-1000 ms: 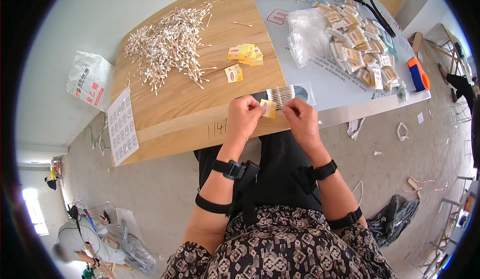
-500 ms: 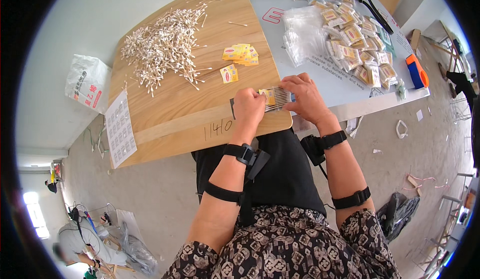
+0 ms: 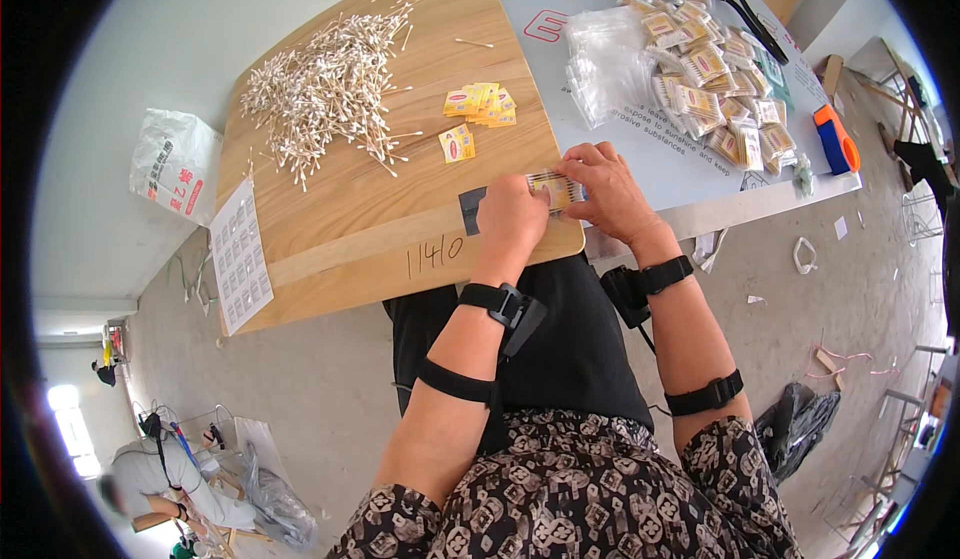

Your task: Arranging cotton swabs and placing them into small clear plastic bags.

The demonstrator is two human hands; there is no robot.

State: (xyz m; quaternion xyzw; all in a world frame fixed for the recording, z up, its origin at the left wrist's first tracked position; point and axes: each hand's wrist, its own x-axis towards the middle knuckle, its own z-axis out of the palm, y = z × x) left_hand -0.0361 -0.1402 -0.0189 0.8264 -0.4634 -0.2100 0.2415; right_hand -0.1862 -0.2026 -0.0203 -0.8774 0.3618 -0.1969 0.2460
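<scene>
Near the front right corner of the wooden table, my left hand [image 3: 513, 219] is closed, its fingers pressing at the left end of a small clear bag of cotton swabs [image 3: 557, 191]. A yellow card lies over the swabs there. My right hand [image 3: 610, 197] grips the bag's right end between thumb and fingers. Beyond my hands are a single yellow card [image 3: 457, 145] and a loose stack of yellow cards [image 3: 484, 105]. A big heap of loose cotton swabs [image 3: 325, 94] covers the table's far left.
On the grey board to the right are flat clear bags [image 3: 605, 64], a pile of filled swab packs [image 3: 715, 89] and an orange-and-blue tape dispenser [image 3: 836, 143]. A dark rectangle [image 3: 470, 212] lies left of my left hand. A printed sheet [image 3: 240, 259] hangs over the left edge.
My left hand has shifted right, toward my right hand. The yellow card has moved right with it, further over the swabs, and more of the dark rectangle shows.
</scene>
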